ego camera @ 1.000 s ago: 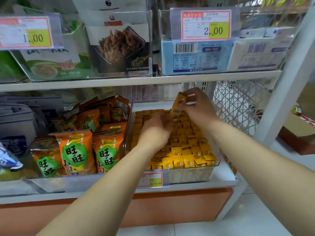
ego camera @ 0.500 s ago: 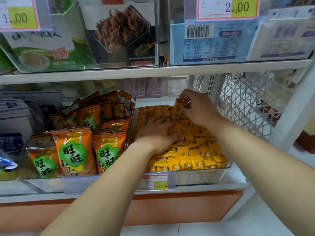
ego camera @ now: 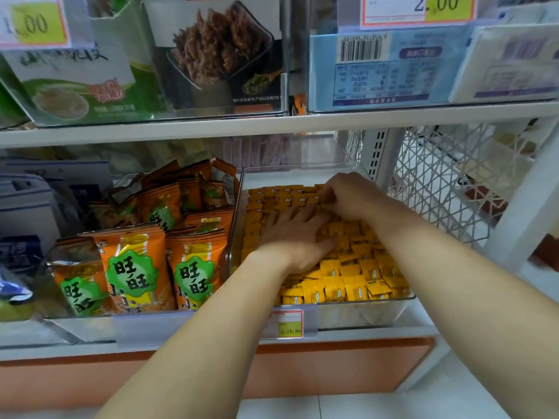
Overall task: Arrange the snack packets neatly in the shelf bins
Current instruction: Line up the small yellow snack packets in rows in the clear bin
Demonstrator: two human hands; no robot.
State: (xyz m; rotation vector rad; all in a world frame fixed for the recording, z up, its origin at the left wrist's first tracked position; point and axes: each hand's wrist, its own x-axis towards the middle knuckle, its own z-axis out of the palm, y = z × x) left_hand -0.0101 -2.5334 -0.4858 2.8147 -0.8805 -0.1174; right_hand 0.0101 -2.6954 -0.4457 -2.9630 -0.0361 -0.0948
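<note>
Orange snack bags (ego camera: 133, 267) stand upright in the left bin, and just beside them the small yellow packets (ego camera: 348, 276) lie in rows filling the clear bin (ego camera: 378, 313) on the lower shelf. The left hand (ego camera: 295, 237) reaches in with a straight forearm and lies palm down, fingers spread and flat, pressing on the packets in the middle of the bin. The right hand (ego camera: 354, 195) is at the back rows near the white mesh panel (ego camera: 438, 176), its fingers bent down onto the packets; whether they pinch one cannot be told.

The shelf (ego camera: 419, 320) bears an orange-packet bin (ego camera: 90, 326) beside a yellow-packet bin (ego camera: 363, 314).
</note>
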